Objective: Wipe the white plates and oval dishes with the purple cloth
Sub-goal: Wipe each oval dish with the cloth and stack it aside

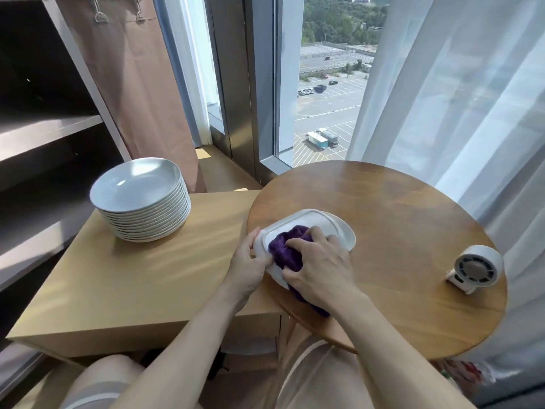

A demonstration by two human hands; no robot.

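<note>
Head view: right hand (320,261) fingers bunched on the purple cloth (287,247) inside the oval dish (306,221), left hand (250,262) fingers clamped on its rim; hard scrubbing could skid it off the desk (398,208) edge beneath them.

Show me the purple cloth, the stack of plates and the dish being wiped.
purple cloth (283,251): head view, bunched middle.
stack of plates (137,187): head view, top plate's inside.
dish (308,221): head view, bare far part.

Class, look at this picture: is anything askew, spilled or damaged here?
Nothing spilled or broken. The oval dish under the purple cloth sits askew on a second dish, close to the edge of the round table.
</note>
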